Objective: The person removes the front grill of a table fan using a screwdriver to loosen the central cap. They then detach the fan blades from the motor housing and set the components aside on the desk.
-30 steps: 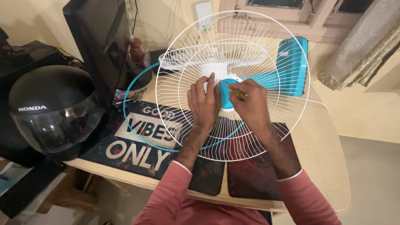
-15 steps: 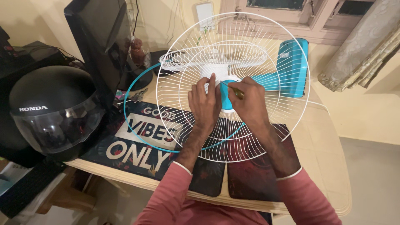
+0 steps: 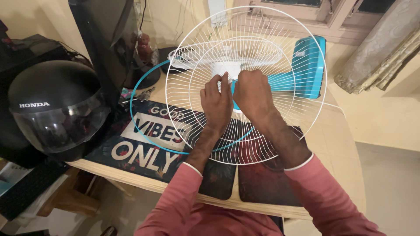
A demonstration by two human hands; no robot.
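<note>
My right hand (image 3: 251,94) is curled shut into a fist at the middle of the white wire fan guard (image 3: 306,118), knuckles toward me; whatever my grip closes on is hidden under the fingers, so I cannot tell what it holds. My left hand (image 3: 217,102) lies just beside it, touching it, fingers held together and laid flat against the wires, closed on nothing. The blue hub (image 3: 235,105) of the fan shows as a sliver between my two hands. The guard stands tilted over the table (image 3: 337,144), its lower rim over a dark printed mat (image 3: 144,144). Behind it lie one blue fan body (image 3: 308,67) and one blue ring (image 3: 140,131). One black helmet (image 3: 54,109) sits at the table's left end.
</note>
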